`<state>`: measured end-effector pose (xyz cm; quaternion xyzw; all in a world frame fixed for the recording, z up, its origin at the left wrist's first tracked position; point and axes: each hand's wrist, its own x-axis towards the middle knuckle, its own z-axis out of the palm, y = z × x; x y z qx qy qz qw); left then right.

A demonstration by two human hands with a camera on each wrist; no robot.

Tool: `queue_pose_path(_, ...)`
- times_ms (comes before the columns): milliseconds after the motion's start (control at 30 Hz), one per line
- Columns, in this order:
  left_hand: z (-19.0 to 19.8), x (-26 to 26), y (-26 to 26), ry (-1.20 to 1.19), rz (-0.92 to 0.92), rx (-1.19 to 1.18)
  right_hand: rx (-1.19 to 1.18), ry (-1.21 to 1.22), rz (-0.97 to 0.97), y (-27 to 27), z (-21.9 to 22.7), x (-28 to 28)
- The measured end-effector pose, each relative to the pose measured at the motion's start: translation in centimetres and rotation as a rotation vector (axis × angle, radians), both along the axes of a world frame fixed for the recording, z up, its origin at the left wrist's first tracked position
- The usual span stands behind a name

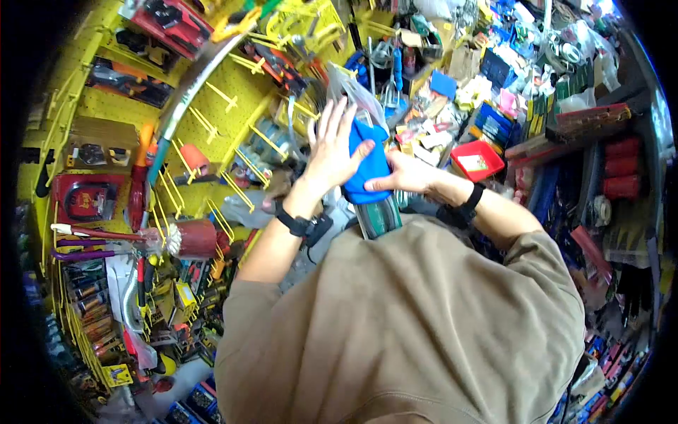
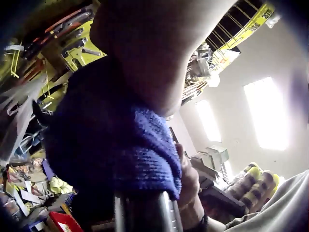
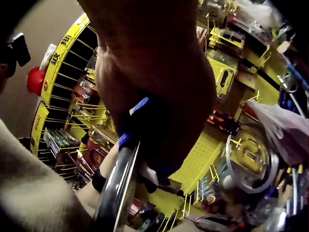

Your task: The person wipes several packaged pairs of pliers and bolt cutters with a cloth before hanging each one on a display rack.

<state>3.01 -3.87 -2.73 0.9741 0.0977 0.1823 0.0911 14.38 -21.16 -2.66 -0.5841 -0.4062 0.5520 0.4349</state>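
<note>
A blue cloth (image 1: pixel 369 166) is wrapped over a long object with a shiny, green-and-clear lower end (image 1: pixel 381 218) in front of my chest. My left hand (image 1: pixel 329 147) lies along the cloth's left side, fingers straight and spread, thumb resting on the fabric. From the other side my right hand (image 1: pixel 411 174) holds the cloth, thumb across its front and the other fingers behind. In the left wrist view the cloth (image 2: pixel 149 162) shows a ribbed, towel-like texture over a smooth, shiny tube-like end (image 2: pixel 145 212). The right wrist view shows that glossy dark end (image 3: pixel 116 188) below my shadowed hand.
A yellow pegboard (image 1: pixel 233 106) with hooks and packaged tools stands on the left. Ahead is a heap of mixed goods with a red tray (image 1: pixel 477 161) near my right forearm. A clear plastic bag (image 1: pixel 357 88) hangs just beyond my left fingers. Shelves (image 1: pixel 565 141) line the right.
</note>
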Motion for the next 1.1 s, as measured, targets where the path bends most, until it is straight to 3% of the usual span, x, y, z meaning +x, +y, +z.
queue_pose_path(67, -0.8, 0.8, 0.9, -0.13, -0.126, -0.146, 0.085, -0.023, 0.074, 0.5, -0.7, 0.9)
queue_pose_path(167, -0.3, 1.5, 1.3, -0.182, -0.239, -0.021, 0.262, -0.264, 0.123, 1.2, -2.0, 2.3)
queue_pose_path(200, -0.5, 1.3, 1.2, -0.164, -0.279, -0.062, 0.265, -0.222, 0.081, 1.1, -1.5, 2.3)
queue_pose_path(233, -0.4, 0.7, 1.0, -0.13, -0.321, -0.014, 0.084, -0.101, 0.062, 1.0, -0.1, 2.2)
queue_pose_path(300, 0.2, -0.8, 0.1, 0.05, -0.397, 0.065, 0.119, -0.02, -0.035, 0.8, 0.8, 2.0)
queue_pose_path(333, 0.4, -1.6, -0.4, 0.107, -0.448, 0.042, -0.142, -0.158, -0.007, 1.0, 0.6, 2.7)
queue_pose_path(367, -0.5, -2.2, -0.5, 0.066, -0.422, -0.019, 0.125, -0.203, -0.072, 1.1, -2.2, 2.5)
queue_pose_path(433, -1.9, -3.2, -0.1, 0.005, -0.372, -0.061, 0.038, -0.023, -0.117, 1.8, -4.6, 2.5)
queue_pose_path(533, -1.9, -3.4, 1.3, -0.034, -0.304, 0.004, -0.014, 0.186, -0.172, 3.0, -4.5, 2.6)
queue_pose_path(667, 1.4, -0.9, 2.7, -0.055, -0.259, -0.027, -0.036, 0.169, -0.18, 4.3, -4.3, 3.5)
queue_pose_path(733, 1.8, 0.8, 4.0, -0.073, -0.358, -0.032, -0.042, 0.077, -0.129, 4.5, -4.7, 4.4)
queue_pose_path(800, 3.2, 1.9, 4.8, -0.145, -0.405, -0.049, -0.118, -0.063, -0.057, 4.3, -2.4, 5.0)
queue_pose_path(833, 2.9, 2.4, 5.5, -0.139, -0.46, -0.022, -0.077, -0.038, -0.122, 4.0, -1.1, 4.5)
queue_pose_path(867, 2.7, 2.7, 5.7, -0.13, -0.514, -0.003, -0.013, 0.073, -0.15, 4.7, -5.1, 5.2)
queue_pose_path(933, 3.6, 3.4, 5.7, -0.209, -0.528, 0.123, -0.056, 0.095, -0.1, 4.5, -6.2, 6.0)
queue_pose_path(967, 3.9, 3.7, 5.7, -0.262, -0.518, 0.162, -0.036, 0.216, -0.06, 5.2, -11.1, 7.1)
queue_pose_path(1000, 4.6, 4.0, 5.7, -0.313, -0.506, 0.201, -0.034, 0.218, -0.067, 4.9, -9.0, 5.9)
queue_pose_path(1067, 6.6, 4.5, 5.2, -0.396, -0.46, 0.336, 0.064, 0.667, -0.355, 4.6, -5.2, 2.7)
queue_pose_path(1100, 6.9, 4.7, 5.5, -0.365, -0.454, 0.346, 0.148, 0.51, -0.148, 4.0, -7.8, 3.8)
